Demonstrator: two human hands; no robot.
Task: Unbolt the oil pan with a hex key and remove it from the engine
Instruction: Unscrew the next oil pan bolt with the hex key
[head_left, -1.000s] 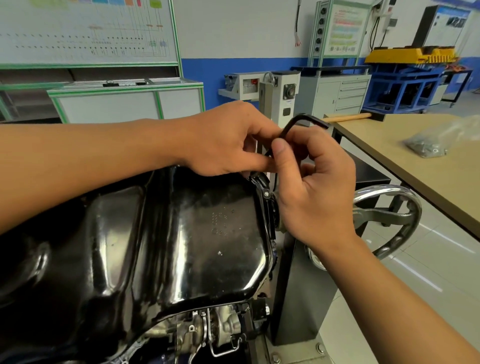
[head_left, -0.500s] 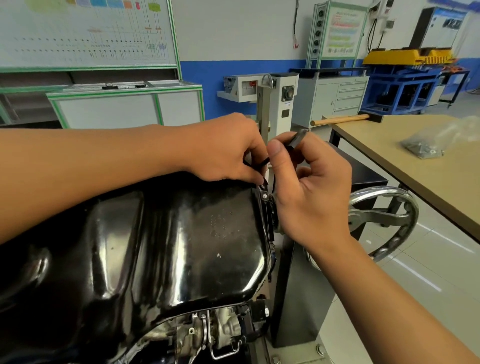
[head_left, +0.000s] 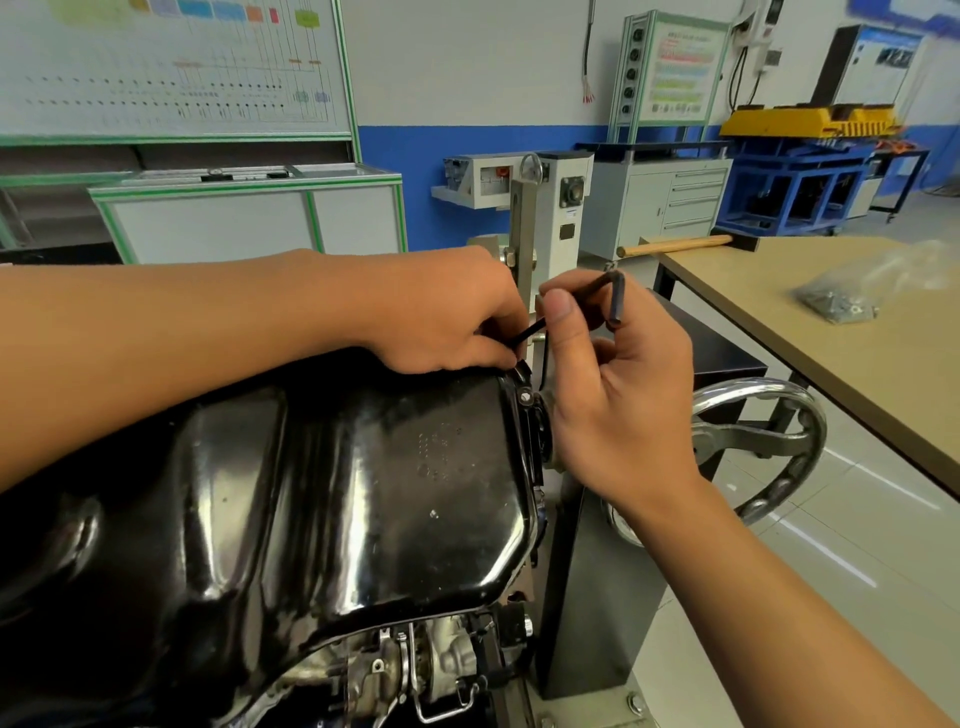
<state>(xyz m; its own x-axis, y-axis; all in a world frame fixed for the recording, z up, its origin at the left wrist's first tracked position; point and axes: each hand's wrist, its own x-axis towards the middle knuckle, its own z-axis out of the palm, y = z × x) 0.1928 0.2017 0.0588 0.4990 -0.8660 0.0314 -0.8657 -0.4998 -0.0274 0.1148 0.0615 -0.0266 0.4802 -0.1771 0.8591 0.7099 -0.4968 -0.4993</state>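
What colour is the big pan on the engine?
The oil pan is glossy black; the head view shows it.

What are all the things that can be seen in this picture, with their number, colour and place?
oil pan: one, glossy black, on the engine, centre and left.
hex key: one, black, above the pan's far right rim, between both hands.
bolt: one seen, silver, in the pan's right rim.
stand: one, black, right of the pan.
handwheel: one, silver, right of the stand.
table: one, tan, far right.
bag: one, clear, small metal parts inside, on the table.
wooden handle: one, light brown, at the table's far edge.
cabinet: one, grey, with drawers, by the back wall.
left hand: pinches the key's lower end.
right hand: holds the key's shaft.
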